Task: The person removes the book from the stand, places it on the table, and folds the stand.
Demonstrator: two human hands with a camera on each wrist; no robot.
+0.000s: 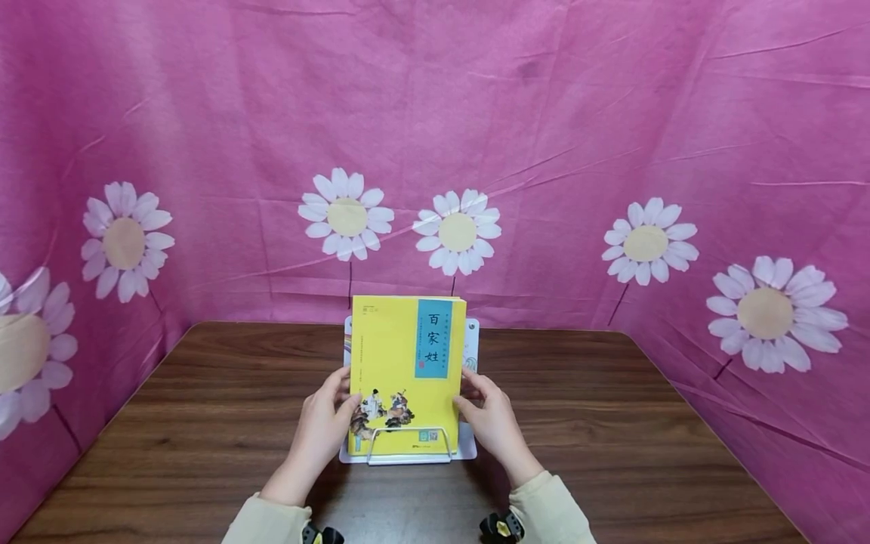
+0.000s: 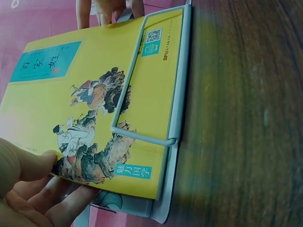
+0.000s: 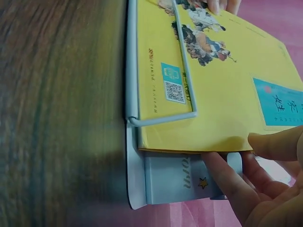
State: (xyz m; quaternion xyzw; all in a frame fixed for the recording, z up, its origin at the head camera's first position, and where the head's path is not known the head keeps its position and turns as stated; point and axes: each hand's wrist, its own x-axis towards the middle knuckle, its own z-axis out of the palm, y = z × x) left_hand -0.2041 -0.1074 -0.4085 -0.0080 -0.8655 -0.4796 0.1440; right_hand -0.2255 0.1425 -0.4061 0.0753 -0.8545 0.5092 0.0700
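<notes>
A yellow book with a blue title panel stands upright on a white book stand, behind the stand's wire bar. My left hand pinches the book's left edge, thumb on the cover and fingers behind. On the other side my right hand grips the right edge the same way. The left wrist view shows the left thumb at the cover's edge by the printed figures. In the right wrist view the right thumb presses the cover near the blue panel.
The stand is on a dark wooden table. Behind and on both sides hangs a pink cloth printed with white daisies. Dark wrist straps sit by both sleeves.
</notes>
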